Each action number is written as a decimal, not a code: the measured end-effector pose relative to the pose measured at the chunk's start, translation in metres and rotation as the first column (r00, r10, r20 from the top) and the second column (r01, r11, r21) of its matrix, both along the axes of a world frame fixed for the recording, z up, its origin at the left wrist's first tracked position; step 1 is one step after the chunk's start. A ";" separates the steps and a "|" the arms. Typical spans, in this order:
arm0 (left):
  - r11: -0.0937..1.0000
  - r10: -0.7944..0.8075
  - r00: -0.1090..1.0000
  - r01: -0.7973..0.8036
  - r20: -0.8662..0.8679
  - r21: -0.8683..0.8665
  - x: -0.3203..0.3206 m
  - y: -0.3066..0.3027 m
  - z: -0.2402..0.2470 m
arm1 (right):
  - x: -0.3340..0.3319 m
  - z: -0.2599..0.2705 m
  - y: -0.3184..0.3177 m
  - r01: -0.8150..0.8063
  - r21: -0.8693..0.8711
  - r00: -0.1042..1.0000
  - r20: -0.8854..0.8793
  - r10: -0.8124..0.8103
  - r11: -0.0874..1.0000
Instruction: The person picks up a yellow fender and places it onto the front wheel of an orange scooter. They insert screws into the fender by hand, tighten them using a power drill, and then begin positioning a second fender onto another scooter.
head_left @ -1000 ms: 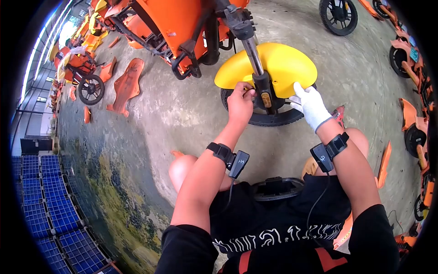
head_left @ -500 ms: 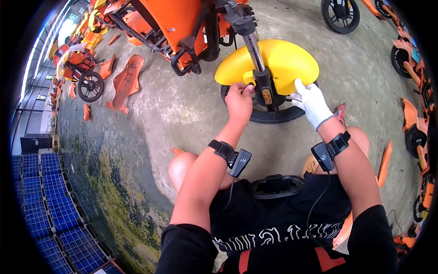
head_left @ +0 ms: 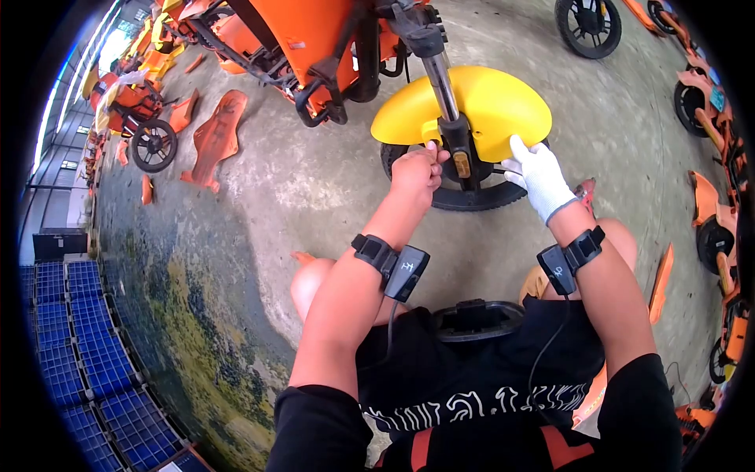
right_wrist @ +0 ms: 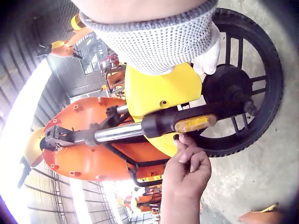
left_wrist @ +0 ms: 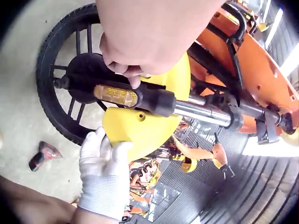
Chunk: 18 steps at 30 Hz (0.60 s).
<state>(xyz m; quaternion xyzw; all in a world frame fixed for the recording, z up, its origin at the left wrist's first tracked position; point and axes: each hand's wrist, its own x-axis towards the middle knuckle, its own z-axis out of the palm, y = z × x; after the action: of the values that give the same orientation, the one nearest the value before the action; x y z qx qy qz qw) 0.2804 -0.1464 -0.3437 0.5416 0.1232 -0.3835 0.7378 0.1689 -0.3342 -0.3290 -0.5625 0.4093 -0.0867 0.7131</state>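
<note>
A yellow front fender (head_left: pixel 507 106) sits over the black wheel (head_left: pixel 478 200), behind the fork leg (head_left: pixel 454 141) with its amber reflector (left_wrist: pixel 117 95). My bare left hand (head_left: pixel 417 171) is at the fender's left mounting tab (head_left: pixel 430 130), close beside the fork. Its fingers are curled, and a small dark bolt (right_wrist: pixel 176 137) shows at the fingertips in the right wrist view. On the other side, my right hand (head_left: pixel 539 181), in a white knit glove, grips the fender's lower right edge, thumb on the outer face. A hole (left_wrist: pixel 141 115) shows in the fender near the fork.
The orange vehicle body (head_left: pixel 303 39) rises above the fork. A red and black power tool (left_wrist: pixel 42 156) lies on the concrete floor near my right leg. Loose orange panels (head_left: pixel 216 145) and a spare wheel (head_left: pixel 588 27) lie around. Blue crates (head_left: pixel 86 322) stand at far left.
My left hand has rolled over and its fingers have shifted at the tab, which now shows above them. The fender sits slightly higher in view. My right hand keeps its grip.
</note>
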 end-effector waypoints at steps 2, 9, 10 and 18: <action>0.996 0.012 0.997 -0.018 -0.071 -0.092 0.003 -0.001 0.001 | 0.000 0.000 0.001 0.000 -0.009 1.000 -0.002 0.000 1.000; 0.990 -0.059 0.993 0.045 -0.105 -0.131 0.004 -0.002 -0.004 | 0.003 -0.009 -0.002 0.006 -0.025 1.000 -0.010 -0.006 1.000; 0.987 -0.055 0.993 0.037 -0.108 -0.158 0.004 -0.001 -0.007 | 0.002 -0.010 -0.003 0.006 -0.023 1.000 -0.008 -0.006 1.000; 0.975 -0.093 0.988 0.065 -0.125 -0.213 0.004 0.001 0.000 | 0.003 -0.012 -0.002 0.000 -0.061 0.998 -0.058 -0.004 0.998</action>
<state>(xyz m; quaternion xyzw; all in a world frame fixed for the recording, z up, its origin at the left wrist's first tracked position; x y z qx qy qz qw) 0.2839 -0.1455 -0.3441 0.4388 0.1098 -0.4589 0.7647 0.1723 -0.3359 -0.3410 -0.5857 0.4275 -0.0834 0.6835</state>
